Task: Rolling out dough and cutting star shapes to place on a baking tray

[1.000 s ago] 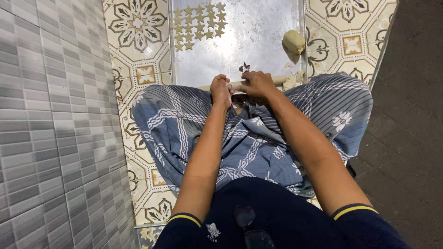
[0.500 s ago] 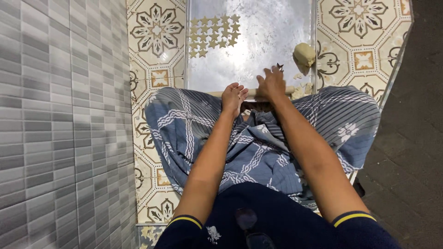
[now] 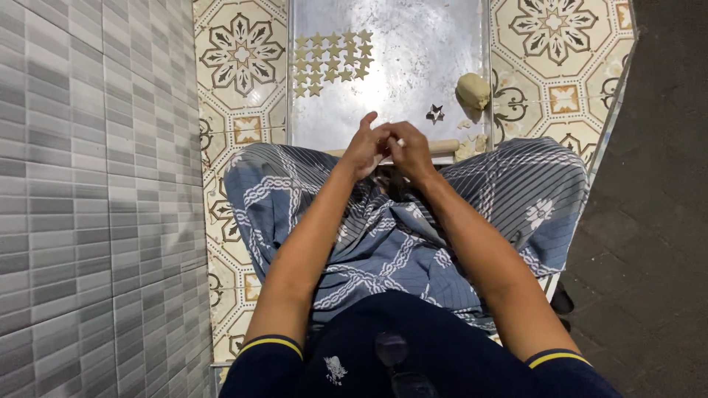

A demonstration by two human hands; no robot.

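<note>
My left hand and my right hand meet above my lap, fingertips together pinching a small pale piece too small to make out. Just beyond them a wooden rolling pin lies along the near edge of a metal sheet. On the sheet, several star-shaped dough cutouts sit in rows at the far left. A metal star cutter lies near a lump of dough on the right side.
I sit cross-legged on patterned floor tiles, with blue patterned cloth over my legs. A grey tiled wall runs along the left. Dark paving lies beyond the floor's edge on the right.
My hands have come off the rolling pin and drawn together in front of it, fingertips now touching. The view has also shifted, so the sheet sits lower in frame.
</note>
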